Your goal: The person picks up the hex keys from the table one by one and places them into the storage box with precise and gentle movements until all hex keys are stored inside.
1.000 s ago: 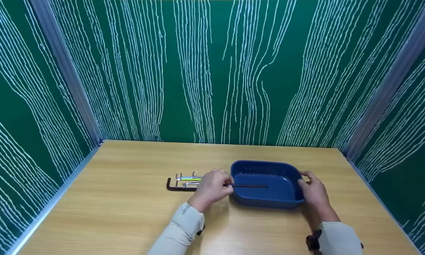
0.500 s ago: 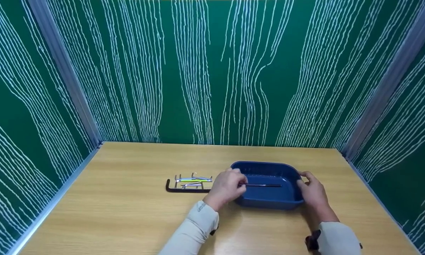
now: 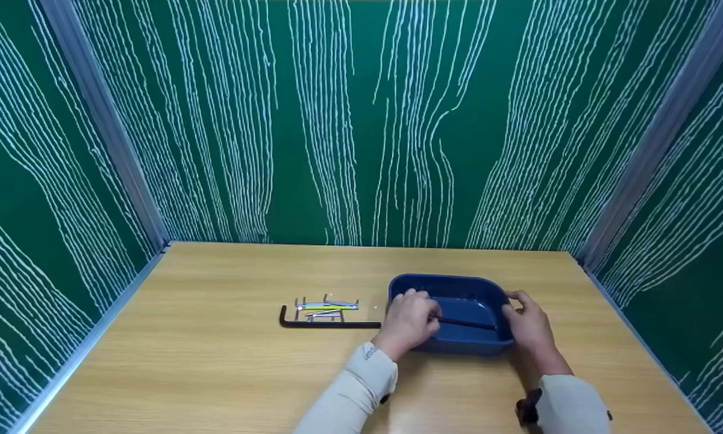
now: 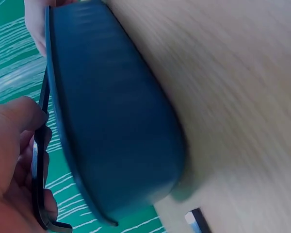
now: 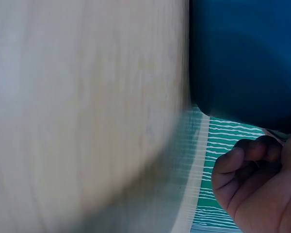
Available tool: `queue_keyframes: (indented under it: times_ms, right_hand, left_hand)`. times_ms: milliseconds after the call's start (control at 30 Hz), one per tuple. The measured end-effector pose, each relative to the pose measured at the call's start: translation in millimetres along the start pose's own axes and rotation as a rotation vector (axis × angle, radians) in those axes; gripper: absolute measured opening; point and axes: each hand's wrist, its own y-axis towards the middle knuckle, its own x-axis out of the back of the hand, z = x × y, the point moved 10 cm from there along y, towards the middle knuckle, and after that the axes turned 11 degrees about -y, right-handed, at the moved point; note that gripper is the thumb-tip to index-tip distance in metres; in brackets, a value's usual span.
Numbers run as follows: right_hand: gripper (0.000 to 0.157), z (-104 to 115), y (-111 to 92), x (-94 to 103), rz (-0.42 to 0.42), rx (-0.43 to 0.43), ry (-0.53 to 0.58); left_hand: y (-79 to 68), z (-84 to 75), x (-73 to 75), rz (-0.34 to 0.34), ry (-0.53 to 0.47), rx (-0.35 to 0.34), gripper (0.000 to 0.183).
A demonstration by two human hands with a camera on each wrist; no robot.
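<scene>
My left hand point(image 3: 411, 322) grips a black hex key point(image 3: 473, 324) above the left part of a blue plastic tub point(image 3: 458, 346). The key's long arm points right over the inside of the tub. In the left wrist view, the thumb and fingers are curled round the key point(image 4: 39, 165), its bent short end showing below them. My right hand point(image 3: 533, 325) holds the tub's right end by the rim, thumb on top at the edge. In the right wrist view, the fingers point(image 5: 228, 165) curl beside the tub point(image 5: 242, 63); the rim contact is hidden there.
Left of the tub lies a large black hex key point(image 3: 331, 325), its right end near my left wrist. Several small silver hex keys point(image 3: 319, 314), one with a yellow-green band point(image 3: 328, 307), lie behind it on the wooden table point(image 3: 205, 361). Green walls surround the table.
My left hand has moved right with the black hex key, farther over the tub, and the key's far end now tilts lower. The right hand stays on the tub's rim.
</scene>
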Motion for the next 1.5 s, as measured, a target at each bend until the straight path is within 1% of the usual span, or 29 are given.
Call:
queue_keyframes:
  times_ms: [133, 233, 433, 667, 800, 900, 1033, 1200, 1400, 1500]
  right_hand:
    - [0.037, 1, -1, 1.4, -0.013, -0.002, -0.008]
    - [0.036, 1, 0, 0.5, -0.018, -0.009, -0.001]
    - [0.037, -1, 0, -2.8, 0.003, -0.033, 0.013]
    - [0.035, 4, 0, 0.7, -0.045, -0.004, 0.004]
    - [0.035, 3, 0, -0.4, -0.028, -0.013, 0.025]
    - [0.036, 3, -1, 0.0, -0.022, -0.016, 0.033]
    - [0.036, 1, -1, -0.4, -0.015, -0.028, 0.046]
    - [0.036, 0, -1, -2.0, -0.003, -0.045, 0.07]
    - [0.036, 0, 0, -3.2, -0.002, -0.055, 0.072]
    - [0.035, 0, 0, -2.8, -0.023, -0.044, 0.047]
  left_hand:
    - [1.5, 4.9, -11.3, 0.046, -0.093, 0.057, 0.007]
    - [2.2, 9.0, -17.5, 0.067, -0.129, 0.089, 0.007]
    - [3.8, 21.9, -30.7, 0.118, -0.232, 0.183, 0.007]
    - [8.2, 24.2, -34.7, 0.136, -0.28, 0.183, 0.008]
    - [9.2, 31.1, -39.3, 0.159, -0.345, 0.249, 0.008]
    - [9.7, 34.6, -42.3, 0.17, -0.374, 0.289, 0.008]
    - [9.4, 37.5, -45.0, 0.177, -0.383, 0.329, 0.007]
    - [8.4, 42.0, -45.1, 0.172, -0.356, 0.368, 0.004]
    - [8.0, 41.9, -43.2, 0.166, -0.341, 0.368, 0.004]
    - [7.4, 41.5, -43.4, 0.171, -0.322, 0.362, 0.004]
